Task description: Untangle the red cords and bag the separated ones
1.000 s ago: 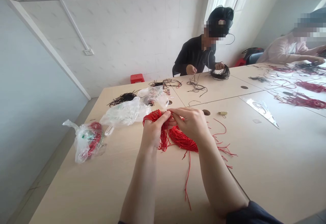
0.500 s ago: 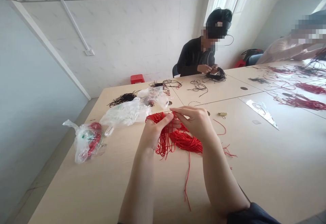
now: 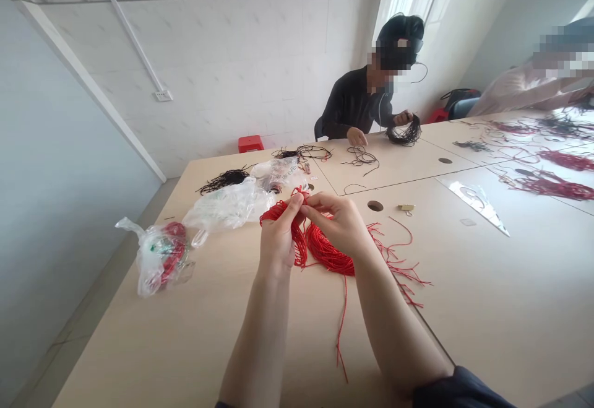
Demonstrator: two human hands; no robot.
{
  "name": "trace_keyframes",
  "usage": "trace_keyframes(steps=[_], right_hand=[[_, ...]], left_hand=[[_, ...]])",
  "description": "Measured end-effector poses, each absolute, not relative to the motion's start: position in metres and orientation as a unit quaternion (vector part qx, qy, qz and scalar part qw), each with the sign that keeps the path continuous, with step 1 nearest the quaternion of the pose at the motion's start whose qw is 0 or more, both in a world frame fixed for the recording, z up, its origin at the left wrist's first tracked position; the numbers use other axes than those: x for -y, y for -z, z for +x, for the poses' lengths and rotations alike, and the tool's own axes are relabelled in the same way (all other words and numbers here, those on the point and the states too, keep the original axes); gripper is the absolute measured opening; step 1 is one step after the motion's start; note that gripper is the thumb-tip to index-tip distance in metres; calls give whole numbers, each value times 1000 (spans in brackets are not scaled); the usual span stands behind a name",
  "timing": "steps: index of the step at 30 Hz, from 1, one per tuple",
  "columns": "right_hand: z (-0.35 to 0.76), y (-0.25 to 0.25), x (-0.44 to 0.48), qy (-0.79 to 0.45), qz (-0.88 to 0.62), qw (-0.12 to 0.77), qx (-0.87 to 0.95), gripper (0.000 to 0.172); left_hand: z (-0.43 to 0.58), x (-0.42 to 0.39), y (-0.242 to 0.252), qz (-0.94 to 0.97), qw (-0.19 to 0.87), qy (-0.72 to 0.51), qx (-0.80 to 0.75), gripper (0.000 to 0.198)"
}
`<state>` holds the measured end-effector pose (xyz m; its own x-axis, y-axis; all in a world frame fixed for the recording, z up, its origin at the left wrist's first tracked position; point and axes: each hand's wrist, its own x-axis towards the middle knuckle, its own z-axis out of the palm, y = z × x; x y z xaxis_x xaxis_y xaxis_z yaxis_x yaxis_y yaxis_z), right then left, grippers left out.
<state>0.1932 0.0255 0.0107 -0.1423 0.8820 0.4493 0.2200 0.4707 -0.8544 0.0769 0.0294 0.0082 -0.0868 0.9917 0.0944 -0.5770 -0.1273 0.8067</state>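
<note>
My left hand (image 3: 279, 228) is closed on a bunch of red cords (image 3: 299, 247), which drape over it and hang below the fingers. My right hand (image 3: 336, 219) meets it at the thumb, its thumb and forefinger pinched on the red cord at the top of the bunch. Short red ends stick up above the fingertips. Under and behind my right hand, a thick pile of red cords (image 3: 329, 250) lies on the table, loose ends spreading right beyond my forearm. One single red cord (image 3: 342, 327) trails toward me between my forearms.
Plastic bags (image 3: 227, 205) lie at the left, one holding red cord (image 3: 174, 253). Black cords (image 3: 225, 179) sit behind them. To the right are a binder clip (image 3: 406, 208) and a set square (image 3: 476, 207). Across the table, a person in black (image 3: 357, 104) handles black cords.
Both my hands have moved slightly left, and the right fingers have closed in against the left thumb. Across the table, the person has spread their hands and lifted the black bunch to the right.
</note>
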Motion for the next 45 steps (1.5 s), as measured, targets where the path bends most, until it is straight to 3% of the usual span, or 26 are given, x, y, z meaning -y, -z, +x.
trace_keyframes(steps=[17, 24, 31, 40, 42, 45], right_hand=[[210, -15, -20, -307, -399, 469, 726, 16], [216, -20, -16, -307, -412, 438, 738, 15], [218, -18, -21, -212, -436, 504, 715, 28], [220, -12, -25, -116, -377, 392, 831, 55], [219, -8, -28, -116, -398, 367, 833, 52], [219, -3, -33, -89, -441, 362, 816, 32]], left_hand=[[69, -27, -10, 373, 620, -606, -330, 24], [75, -25, -14, 361, 569, -630, -387, 21], [69, -21, -21, 420, 536, -592, -431, 25], [61, -24, -12, 500, 528, -520, -449, 28], [60, -26, -7, 501, 530, -517, -448, 28], [56, -29, -4, 498, 545, -501, -451, 29]])
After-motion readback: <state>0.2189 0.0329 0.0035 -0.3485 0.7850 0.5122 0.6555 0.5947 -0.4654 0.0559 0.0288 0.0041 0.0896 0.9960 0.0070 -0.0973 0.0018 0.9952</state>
